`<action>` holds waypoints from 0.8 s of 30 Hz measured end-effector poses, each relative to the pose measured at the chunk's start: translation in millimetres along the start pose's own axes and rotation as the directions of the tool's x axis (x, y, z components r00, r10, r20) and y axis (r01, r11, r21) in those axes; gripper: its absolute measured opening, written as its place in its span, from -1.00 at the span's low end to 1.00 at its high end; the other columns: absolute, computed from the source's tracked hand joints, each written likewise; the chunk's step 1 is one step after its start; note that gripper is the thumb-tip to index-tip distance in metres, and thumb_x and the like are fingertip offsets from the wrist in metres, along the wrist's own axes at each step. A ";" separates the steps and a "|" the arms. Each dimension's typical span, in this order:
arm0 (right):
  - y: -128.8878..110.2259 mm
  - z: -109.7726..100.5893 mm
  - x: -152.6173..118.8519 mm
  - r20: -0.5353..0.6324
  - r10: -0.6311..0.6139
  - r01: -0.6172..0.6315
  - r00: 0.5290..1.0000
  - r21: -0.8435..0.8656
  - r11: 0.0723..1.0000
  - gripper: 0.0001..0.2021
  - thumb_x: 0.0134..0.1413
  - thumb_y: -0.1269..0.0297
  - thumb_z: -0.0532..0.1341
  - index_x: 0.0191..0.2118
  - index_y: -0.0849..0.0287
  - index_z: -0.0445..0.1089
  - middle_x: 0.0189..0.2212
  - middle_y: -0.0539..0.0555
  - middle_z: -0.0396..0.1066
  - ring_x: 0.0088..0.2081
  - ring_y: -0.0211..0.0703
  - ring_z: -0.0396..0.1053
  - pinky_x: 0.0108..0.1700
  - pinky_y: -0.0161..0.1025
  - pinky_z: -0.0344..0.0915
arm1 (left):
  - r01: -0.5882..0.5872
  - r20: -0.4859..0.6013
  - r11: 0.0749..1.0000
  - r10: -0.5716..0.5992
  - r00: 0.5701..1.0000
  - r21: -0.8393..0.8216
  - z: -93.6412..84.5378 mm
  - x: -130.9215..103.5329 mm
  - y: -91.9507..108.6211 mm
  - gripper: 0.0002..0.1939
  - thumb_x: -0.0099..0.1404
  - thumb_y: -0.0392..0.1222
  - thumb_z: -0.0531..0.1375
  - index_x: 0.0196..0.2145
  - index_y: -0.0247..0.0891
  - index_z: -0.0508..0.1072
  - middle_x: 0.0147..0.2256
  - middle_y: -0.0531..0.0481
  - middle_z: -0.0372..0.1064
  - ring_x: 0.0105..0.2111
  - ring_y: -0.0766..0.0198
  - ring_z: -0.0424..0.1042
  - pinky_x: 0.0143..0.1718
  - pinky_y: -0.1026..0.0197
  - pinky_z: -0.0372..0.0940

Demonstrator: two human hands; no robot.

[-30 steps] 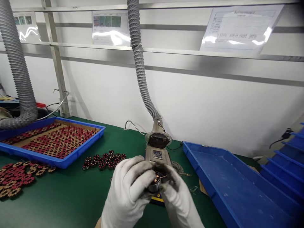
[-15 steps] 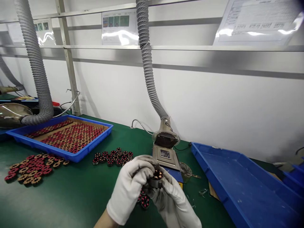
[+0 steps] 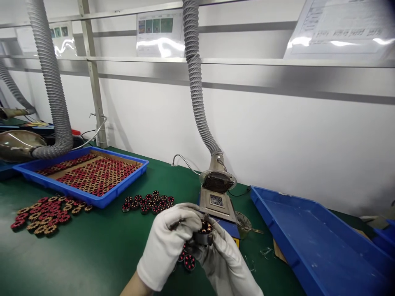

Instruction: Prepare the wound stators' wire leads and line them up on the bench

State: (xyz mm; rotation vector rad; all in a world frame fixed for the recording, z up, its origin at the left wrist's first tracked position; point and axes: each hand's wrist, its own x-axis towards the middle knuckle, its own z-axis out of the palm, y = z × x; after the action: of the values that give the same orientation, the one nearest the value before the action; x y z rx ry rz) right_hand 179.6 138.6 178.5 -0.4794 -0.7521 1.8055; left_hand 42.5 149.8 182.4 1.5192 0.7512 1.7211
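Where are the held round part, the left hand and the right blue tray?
Round part (image 3: 203, 238): head view, dark outer side.
Left hand (image 3: 166, 241): head view, gloved middle.
Right blue tray (image 3: 321, 242): head view, bare floor.

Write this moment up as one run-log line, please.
right hand: holding round part; left hand: curled at its edge; ahead: metal plate; left side: blue tray with red and tan rings

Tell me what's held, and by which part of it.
A small round part: the right hand grips its outer side; the left hand is at its left edge, exact contact hidden.
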 end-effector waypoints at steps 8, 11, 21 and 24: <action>14.0 -10.1 12.1 -0.062 -0.094 0.092 0.994 -0.023 0.995 -0.63 -0.32 0.26 0.41 -0.26 0.13 0.42 -0.27 0.11 0.49 -0.27 -0.07 0.45 -0.18 -0.09 0.37 | 0.167 0.114 0.982 -0.157 0.981 -0.088 8.3 0.8 0.8 -0.80 -0.01 -0.46 0.18 -0.46 -0.24 0.54 -0.33 -0.03 0.47 -0.28 0.26 0.42 -0.26 0.42 0.31; 18.8 -19.9 17.4 -0.089 -0.104 0.101 0.991 -0.040 0.994 -0.60 -0.36 0.28 0.42 -0.25 0.12 0.43 -0.26 0.11 0.49 -0.28 -0.07 0.45 -0.18 -0.10 0.37 | 0.056 -0.020 0.988 -0.060 0.998 -0.141 7.9 0.5 -1.0 -0.79 -0.03 -0.47 0.16 -0.53 -0.22 0.52 -0.44 0.02 0.47 -0.33 0.27 0.42 -0.29 0.41 0.32; 14.6 -12.9 13.3 -0.050 -0.080 0.081 0.995 0.001 0.997 -0.65 -0.26 0.28 0.39 -0.23 0.11 0.43 -0.27 0.09 0.49 -0.30 -0.13 0.45 -0.23 -0.16 0.38 | 0.098 0.085 0.993 -0.092 0.992 -0.069 4.5 2.0 -1.1 -0.76 -0.07 -0.47 0.14 -0.47 -0.26 0.53 -0.36 -0.03 0.46 -0.28 0.22 0.41 -0.26 0.36 0.32; 9.1 -10.1 6.3 0.022 0.000 -0.001 1.000 0.042 0.999 -0.72 -0.17 0.26 0.35 -0.23 0.12 0.44 -0.31 0.09 0.50 -0.35 -0.16 0.45 -0.28 -0.21 0.38 | 0.016 -0.096 0.998 -0.021 0.995 -0.054 0.7 2.4 -2.0 -0.82 0.02 -0.42 0.15 -0.52 -0.21 0.51 -0.41 0.02 0.46 -0.29 0.25 0.41 -0.25 0.36 0.32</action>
State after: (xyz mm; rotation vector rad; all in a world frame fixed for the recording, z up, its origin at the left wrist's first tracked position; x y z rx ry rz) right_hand 177.7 145.0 165.1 -0.4327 -0.7281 1.8256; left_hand 43.3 152.9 182.3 1.3975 0.7606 1.7970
